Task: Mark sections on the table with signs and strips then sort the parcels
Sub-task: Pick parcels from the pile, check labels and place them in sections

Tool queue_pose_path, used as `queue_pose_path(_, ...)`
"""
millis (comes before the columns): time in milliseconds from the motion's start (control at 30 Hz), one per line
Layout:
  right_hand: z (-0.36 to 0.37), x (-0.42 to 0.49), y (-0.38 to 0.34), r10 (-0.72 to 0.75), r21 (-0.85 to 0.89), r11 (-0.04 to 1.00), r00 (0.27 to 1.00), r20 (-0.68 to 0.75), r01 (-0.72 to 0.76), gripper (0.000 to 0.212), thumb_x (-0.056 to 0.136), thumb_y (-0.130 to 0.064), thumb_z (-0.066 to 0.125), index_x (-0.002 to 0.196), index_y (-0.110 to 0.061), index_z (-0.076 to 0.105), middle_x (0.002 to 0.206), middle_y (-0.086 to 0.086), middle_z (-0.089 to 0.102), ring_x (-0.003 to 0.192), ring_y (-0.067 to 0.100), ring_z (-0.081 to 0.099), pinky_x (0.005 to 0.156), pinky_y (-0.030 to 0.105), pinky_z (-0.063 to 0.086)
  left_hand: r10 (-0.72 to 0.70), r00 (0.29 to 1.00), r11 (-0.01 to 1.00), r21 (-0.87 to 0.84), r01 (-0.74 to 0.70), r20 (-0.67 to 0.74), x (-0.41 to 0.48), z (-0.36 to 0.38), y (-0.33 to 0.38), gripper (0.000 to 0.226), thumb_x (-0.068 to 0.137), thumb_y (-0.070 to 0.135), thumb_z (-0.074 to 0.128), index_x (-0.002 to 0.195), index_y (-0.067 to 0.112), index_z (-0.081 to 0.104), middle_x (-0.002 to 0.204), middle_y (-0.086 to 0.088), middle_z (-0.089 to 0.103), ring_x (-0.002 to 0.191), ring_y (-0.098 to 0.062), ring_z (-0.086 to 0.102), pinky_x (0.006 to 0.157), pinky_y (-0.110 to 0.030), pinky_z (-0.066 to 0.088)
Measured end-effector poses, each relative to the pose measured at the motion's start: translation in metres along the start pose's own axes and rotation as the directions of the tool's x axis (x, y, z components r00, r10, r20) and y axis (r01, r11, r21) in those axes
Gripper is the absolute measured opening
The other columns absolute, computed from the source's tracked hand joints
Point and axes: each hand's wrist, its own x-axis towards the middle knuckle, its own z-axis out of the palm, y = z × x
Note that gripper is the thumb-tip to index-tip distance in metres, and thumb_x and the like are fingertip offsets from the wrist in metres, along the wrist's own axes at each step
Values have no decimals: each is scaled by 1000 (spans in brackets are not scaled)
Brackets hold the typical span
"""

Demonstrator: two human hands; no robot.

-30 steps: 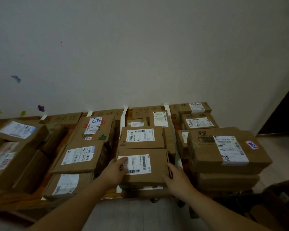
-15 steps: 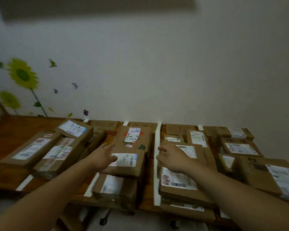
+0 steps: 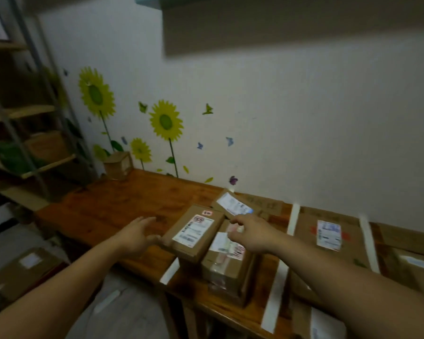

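Cardboard parcels lie in sections on the wooden table (image 3: pixel 113 206), divided by white strips (image 3: pixel 293 218). My left hand (image 3: pixel 137 234) is open, its fingertips at the left edge of a labelled parcel (image 3: pixel 194 232). My right hand (image 3: pixel 252 232) hovers over a taped parcel (image 3: pixel 227 263) beside it, fingers loosely bent and holding nothing. A tilted parcel (image 3: pixel 233 205) lies behind these two. A wide flat parcel (image 3: pixel 328 238) fills the section to the right, between two strips. Brown cardboard signs (image 3: pixel 267 204) lie along the wall.
A small box (image 3: pixel 118 165) stands in the table's far left corner by the sunflower wall. A metal shelf rack (image 3: pixel 22 123) holding boxes rises at the left. Another parcel (image 3: pixel 22 267) lies on the floor, lower left. More parcels (image 3: pixel 421 265) sit at the right edge.
The view has swung left from the middle and right piles to the table's left end. Both hands left the stacked parcels in the middle and moved over to the leftmost parcels.
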Motion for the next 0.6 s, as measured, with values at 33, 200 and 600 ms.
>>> queue_pose_path(33, 5, 16, -10, -12, 0, 1000, 1000, 2, 12, 51, 93, -42, 53, 140, -23, 45, 140, 6, 48, 115, 23, 55, 95, 33, 47, -12, 1000, 1000, -14, 12, -7, 10, -7, -13, 68, 92, 39, 56, 150, 27, 21, 159, -4, 9, 147, -24, 10, 115, -40, 21)
queue_pose_path(200, 30, 105, -47, -72, 19, 997, 997, -30, 72, 55, 92, -43, 55, 142, -22, 43, 145, 4, 42, 125, 21, 47, 101, 30, 39, -48, 998, 997, -62, 50, 44, 67, -43, -68, 69, 93, 39, 54, 150, 28, 18, 160, -5, 6, 147, -25, 6, 115, -41, 20)
queue_pose_path(600, 58, 334, -144, -155, -48, 986, 983, 97, 160, 66, 94, -51, 50, 150, -26, 26, 158, 3, 21, 144, 22, 21, 116, 34, 21, -180, 969, 984, -22, 179, -167, 214, -150, -160, 75, 91, 41, 56, 151, 30, 13, 160, -4, 3, 147, -28, 4, 118, -45, 15)
